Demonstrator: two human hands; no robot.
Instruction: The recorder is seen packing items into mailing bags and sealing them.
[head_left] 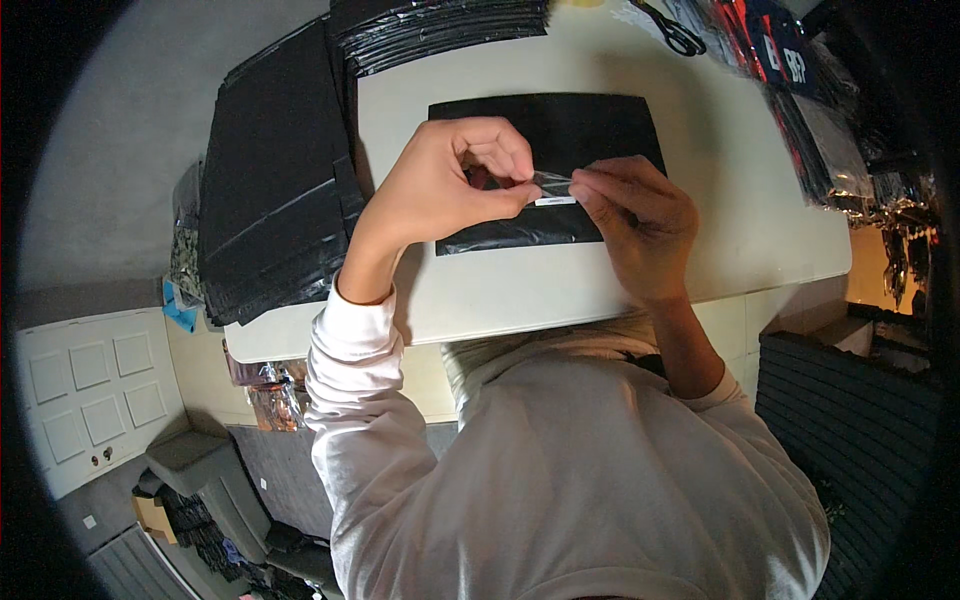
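Observation:
Between my two hands stretches a small piece of clear plastic film (pixel 553 184), pinched at both ends. My left hand (pixel 450 180) is closed, thumb and forefinger meeting at the film's left end. At its right end, the fingertips of my right hand (pixel 640 220) press together on it. Beneath the hands a flat black plastic mailer bag (pixel 590 125) lies on the white table (pixel 480 300). A small white label (pixel 556 201) shows just below the film; whether it lies on the bag or belongs to the film, I cannot tell.
A tall stack of black bags (pixel 270 170) covers the table's left side, with another pile (pixel 440 35) at the far edge. Black-handled scissors (pixel 680 38) lie far right. Plastic-wrapped packages (pixel 820 140) crowd the right edge. A grey armchair (pixel 220 490) stands lower left.

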